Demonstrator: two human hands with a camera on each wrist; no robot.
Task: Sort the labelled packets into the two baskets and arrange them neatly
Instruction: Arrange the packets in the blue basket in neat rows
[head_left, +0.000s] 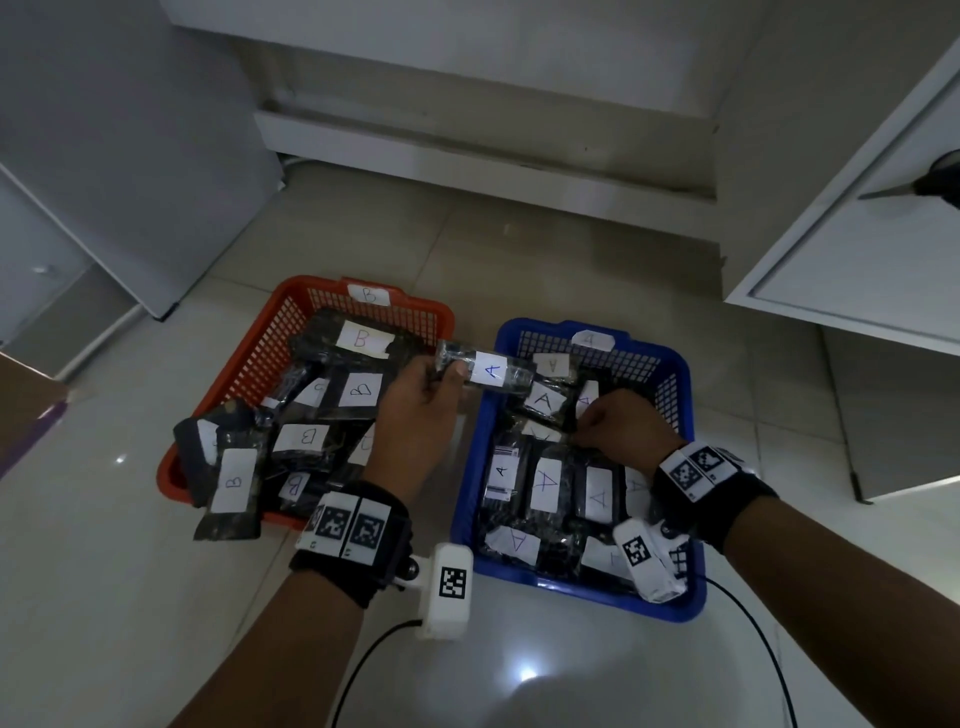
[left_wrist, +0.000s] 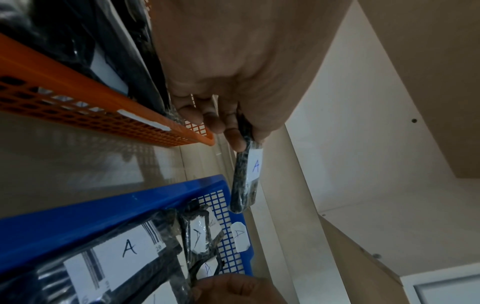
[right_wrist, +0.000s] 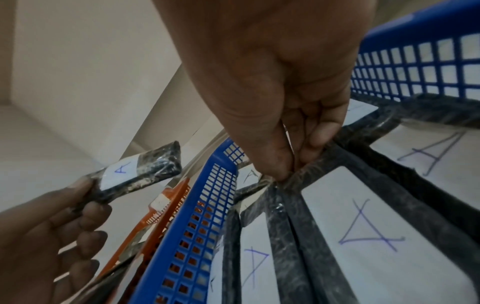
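Observation:
My left hand (head_left: 431, 387) pinches one end of a black packet labelled A (head_left: 485, 370), held level in the air between the two baskets, over the blue basket's left rim. The same packet (left_wrist: 245, 176) hangs from the fingers in the left wrist view and shows again (right_wrist: 141, 173) in the right wrist view. My right hand (head_left: 602, 423) is down inside the blue basket (head_left: 467, 499), thumb and fingers (right_wrist: 281, 170) pinching the corner of a black A packet (right_wrist: 361, 224) lying there. The orange basket (head_left: 218, 395) holds several B packets.
One B packet (head_left: 234, 491) hangs over the orange basket's front left rim. Both baskets stand on a glossy tiled floor, with white cabinets behind and to the right (head_left: 857, 249). A cardboard edge (head_left: 26, 400) shows at far left. Camera cables trail toward me.

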